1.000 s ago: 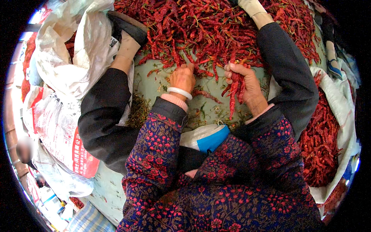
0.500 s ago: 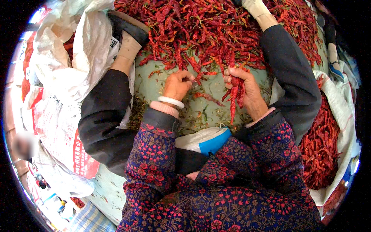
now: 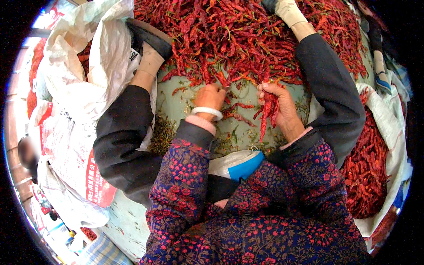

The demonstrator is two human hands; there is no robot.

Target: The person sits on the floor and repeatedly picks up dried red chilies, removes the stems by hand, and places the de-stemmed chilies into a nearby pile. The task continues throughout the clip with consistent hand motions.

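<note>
My right hand is closed around a small bunch of dried red chillies, whose tips hang down toward me. At the near edge of a big heap of dried red chillies is my left hand, a white bangle round its wrist. Its fingers are curled together, and their tips are mostly hidden against the heap, so what they pinch cannot be made out. Between my hands a few loose chillies lie on the pale green ground sheet.
My legs stretch out on both sides of the heap. A white woven sack stands at left, and an open sack full of chillies at right. Stem scraps lie by my left leg. A person's foot shows at far right.
My left hand has moved right and forward to the heap's edge. Another loose chilli now lies between my hands. My right hand keeps its bunch, nearly in place.
</note>
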